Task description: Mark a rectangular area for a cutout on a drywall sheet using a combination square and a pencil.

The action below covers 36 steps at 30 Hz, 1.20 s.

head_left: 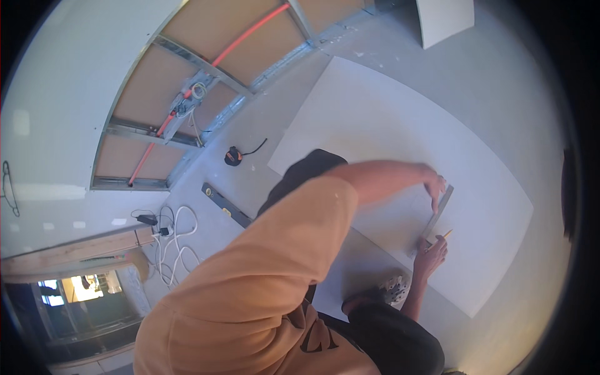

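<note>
A large white board [375, 119], like a plasterboard sheet, lies flat on the floor before me. Across its near part lies a narrow metal straightedge [441, 209], possibly one arm of a square; its lower end is partly covered. My left hand [434, 183] reaches over from the left and grips the far end of it, thumb along its side. At the near end my right hand [431, 255] is closed around a pencil [448, 234], close to the board's near edge. The pencil's marking tip is hidden by the fingers.
Left of the board lie a tape measure [233, 156] and a spirit level [226, 205]. White cables [178, 234] coil by the wall. An opened wall section shows metal studs [200, 65] and an orange-red conduit [250, 31]. Another white panel [445, 22] stands at the far side. My shoe [395, 289] is beside the board.
</note>
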Available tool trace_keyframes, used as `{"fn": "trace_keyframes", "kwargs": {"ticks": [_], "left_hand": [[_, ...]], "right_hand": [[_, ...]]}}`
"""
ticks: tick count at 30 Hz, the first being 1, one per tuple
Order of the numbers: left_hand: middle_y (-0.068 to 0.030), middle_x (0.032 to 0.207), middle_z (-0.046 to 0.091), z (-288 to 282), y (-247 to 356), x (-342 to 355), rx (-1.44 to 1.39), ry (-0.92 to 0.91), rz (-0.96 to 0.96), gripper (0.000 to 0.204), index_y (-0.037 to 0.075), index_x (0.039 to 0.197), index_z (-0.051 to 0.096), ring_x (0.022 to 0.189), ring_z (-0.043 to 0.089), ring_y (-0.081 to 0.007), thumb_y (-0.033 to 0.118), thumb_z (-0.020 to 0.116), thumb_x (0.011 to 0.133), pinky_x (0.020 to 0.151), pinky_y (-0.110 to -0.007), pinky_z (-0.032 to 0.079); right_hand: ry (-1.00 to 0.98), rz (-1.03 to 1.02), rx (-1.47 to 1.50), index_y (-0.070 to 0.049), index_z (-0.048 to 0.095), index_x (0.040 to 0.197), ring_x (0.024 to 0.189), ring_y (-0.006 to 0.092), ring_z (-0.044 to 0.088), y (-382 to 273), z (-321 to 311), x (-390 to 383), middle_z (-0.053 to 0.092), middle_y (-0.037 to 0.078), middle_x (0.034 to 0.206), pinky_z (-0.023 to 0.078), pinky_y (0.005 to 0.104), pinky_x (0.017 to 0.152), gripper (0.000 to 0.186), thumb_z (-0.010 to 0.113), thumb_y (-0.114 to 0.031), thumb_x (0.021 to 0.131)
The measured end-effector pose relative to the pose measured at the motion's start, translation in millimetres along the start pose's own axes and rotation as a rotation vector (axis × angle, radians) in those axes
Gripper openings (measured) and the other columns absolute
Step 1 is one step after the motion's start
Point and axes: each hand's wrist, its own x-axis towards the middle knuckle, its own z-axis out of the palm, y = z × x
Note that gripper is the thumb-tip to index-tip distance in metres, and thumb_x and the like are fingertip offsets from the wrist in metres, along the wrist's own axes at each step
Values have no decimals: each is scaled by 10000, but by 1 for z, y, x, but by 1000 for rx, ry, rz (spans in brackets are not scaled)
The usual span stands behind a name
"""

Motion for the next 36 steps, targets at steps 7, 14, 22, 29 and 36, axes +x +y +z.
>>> {"fn": "trace_keyframes", "kwargs": {"ticks": [7, 14, 22, 29, 36], "left_hand": [[-215, 1591, 655, -62, -85, -173, -254, 131, -130, 1049, 62, 1648, 576, 1469, 620, -403, 793, 782, 923, 1203, -515, 518], [-165, 1449, 742, 134, -131, -279, -703, 522, -47, 553, 22, 1548, 648, 1352, 703, -284, 361, 740, 1120, 1187, -445, 536], [-154, 1551, 692, 208, -107, -254, 37, 840, 237, 510, 48, 1521, 688, 1443, 635, -334, 255, 732, 1057, 1259, -453, 458], [-120, 1545, 695, 156, -152, -211, 138, 768, 272, 480, 71, 1512, 692, 1440, 631, -314, 171, 758, 1047, 1245, -447, 470], [-138, 1332, 790, 1, -132, -250, -91, 622, 1, 349, 79, 1393, 752, 1238, 737, -335, 252, 749, 1090, 1084, -452, 573]], "right_hand": [[-37, 13, -90, -115, 593, 1326, 1231, 402, 631, 34, 17, -17, 688, 102, 1226, 440, 590, 980, 552, 884, -296, 893], [-43, -14, -6, -124, 660, 1173, 1193, 347, 651, 73, -76, 7, 729, 77, 1108, 403, 535, 1113, 441, 870, -182, 790], [-26, 221, 412, -65, 629, 1162, 962, 173, 656, 38, -232, 79, 678, 47, 1052, 554, 357, 900, 295, 842, -85, 959], [-54, 264, 639, -95, 631, 1247, 1084, 145, 626, 54, -246, 27, 691, 39, 1161, 499, 325, 991, 254, 764, -48, 1035], [-97, 515, 1251, -116, 612, 1307, 1204, 174, 639, 47, -216, -34, 720, 77, 1243, 468, 329, 1070, 339, 721, 51, 1032]]}}
